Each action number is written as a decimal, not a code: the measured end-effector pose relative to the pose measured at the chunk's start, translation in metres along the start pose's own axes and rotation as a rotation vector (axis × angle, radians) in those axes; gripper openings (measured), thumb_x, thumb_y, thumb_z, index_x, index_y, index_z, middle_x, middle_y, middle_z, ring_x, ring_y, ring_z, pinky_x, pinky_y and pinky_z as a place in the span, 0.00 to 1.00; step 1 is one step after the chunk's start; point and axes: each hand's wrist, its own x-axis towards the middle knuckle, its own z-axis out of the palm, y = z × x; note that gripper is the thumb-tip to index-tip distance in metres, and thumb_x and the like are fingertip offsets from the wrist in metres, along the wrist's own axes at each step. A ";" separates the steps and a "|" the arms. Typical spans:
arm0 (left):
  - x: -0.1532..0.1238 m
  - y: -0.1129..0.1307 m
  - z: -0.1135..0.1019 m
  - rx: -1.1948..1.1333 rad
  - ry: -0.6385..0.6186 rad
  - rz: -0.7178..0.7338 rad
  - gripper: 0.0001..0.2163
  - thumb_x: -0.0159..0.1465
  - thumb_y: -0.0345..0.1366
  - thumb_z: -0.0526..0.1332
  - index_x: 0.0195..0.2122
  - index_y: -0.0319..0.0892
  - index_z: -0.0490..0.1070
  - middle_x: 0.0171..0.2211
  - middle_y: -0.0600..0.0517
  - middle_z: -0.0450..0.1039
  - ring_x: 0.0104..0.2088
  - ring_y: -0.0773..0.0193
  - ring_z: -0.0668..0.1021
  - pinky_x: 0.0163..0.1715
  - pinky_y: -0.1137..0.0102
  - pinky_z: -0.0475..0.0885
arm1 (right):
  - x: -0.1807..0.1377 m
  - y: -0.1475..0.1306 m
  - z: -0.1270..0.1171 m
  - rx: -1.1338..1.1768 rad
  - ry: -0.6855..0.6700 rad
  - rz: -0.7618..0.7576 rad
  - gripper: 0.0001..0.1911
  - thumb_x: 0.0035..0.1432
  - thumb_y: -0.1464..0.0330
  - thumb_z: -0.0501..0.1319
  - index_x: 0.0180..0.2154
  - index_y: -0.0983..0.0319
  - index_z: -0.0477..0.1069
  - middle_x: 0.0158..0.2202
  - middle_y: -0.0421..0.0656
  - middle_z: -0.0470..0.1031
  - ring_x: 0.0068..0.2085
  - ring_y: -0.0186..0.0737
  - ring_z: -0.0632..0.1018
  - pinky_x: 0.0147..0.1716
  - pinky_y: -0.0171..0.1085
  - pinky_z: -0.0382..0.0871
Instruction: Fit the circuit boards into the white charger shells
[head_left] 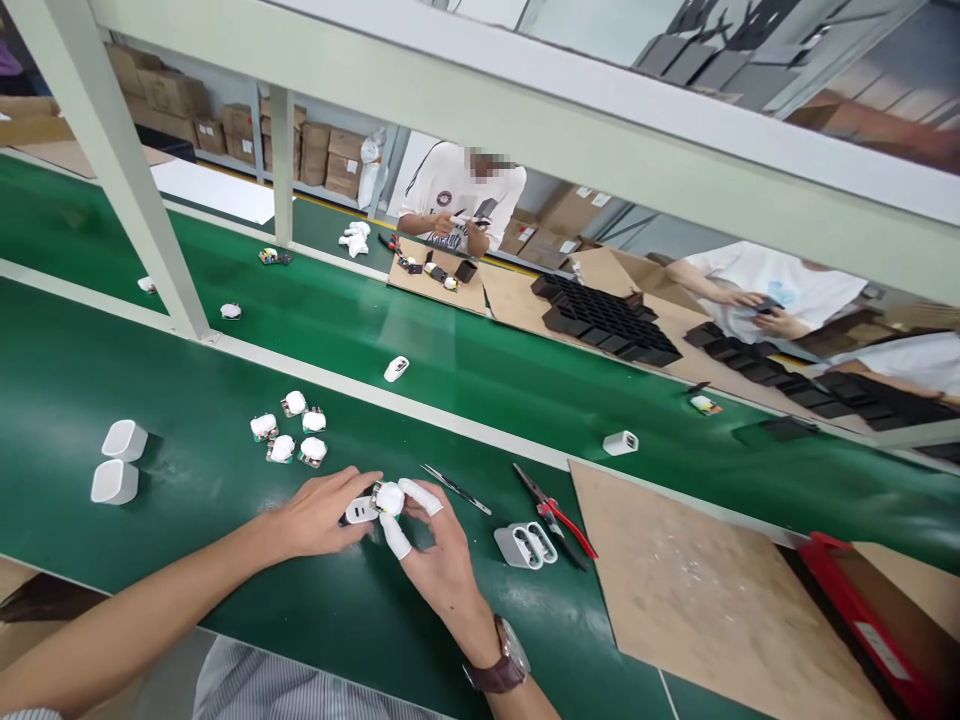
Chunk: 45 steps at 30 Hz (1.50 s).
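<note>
My left hand (319, 515) and my right hand (435, 560) meet over the green mat, near its middle front. The left hand's fingers pinch a white charger shell (361, 510). The right hand, with white cots on thumb and forefinger, pinches a white plug insert (388, 497) against that shell. Several more plug inserts with circuit boards (289, 435) lie just to the upper left. Two white shells (118, 462) stand at the far left.
Tweezers (455, 488), red-handled cutters (556, 516) and a white holder (525, 545) lie right of my hands. A brown board (697, 590) and a red bin (862, 610) sit at right. Loose chargers (621, 442) lie on the belt. Two other people work opposite beside black trays (607, 320).
</note>
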 end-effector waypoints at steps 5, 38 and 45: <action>0.003 -0.007 0.006 0.099 0.152 -0.001 0.13 0.65 0.32 0.61 0.51 0.45 0.71 0.49 0.48 0.74 0.40 0.57 0.82 0.34 0.66 0.78 | -0.005 -0.003 0.001 0.010 0.016 -0.002 0.20 0.69 0.70 0.61 0.60 0.54 0.66 0.53 0.49 0.71 0.49 0.45 0.81 0.49 0.47 0.83; 0.000 -0.008 0.018 0.349 0.385 0.169 0.11 0.65 0.40 0.61 0.45 0.42 0.68 0.40 0.45 0.72 0.35 0.54 0.77 0.33 0.61 0.74 | 0.003 -0.016 0.009 -0.443 -0.285 -0.263 0.12 0.69 0.73 0.57 0.53 0.63 0.69 0.53 0.54 0.72 0.45 0.51 0.80 0.38 0.48 0.83; 0.000 -0.007 0.014 0.243 0.264 0.108 0.11 0.65 0.40 0.64 0.44 0.43 0.66 0.40 0.47 0.70 0.36 0.55 0.76 0.34 0.62 0.74 | 0.008 -0.022 0.003 -0.420 -0.310 -0.217 0.22 0.70 0.65 0.62 0.62 0.64 0.65 0.56 0.56 0.73 0.50 0.54 0.81 0.44 0.51 0.84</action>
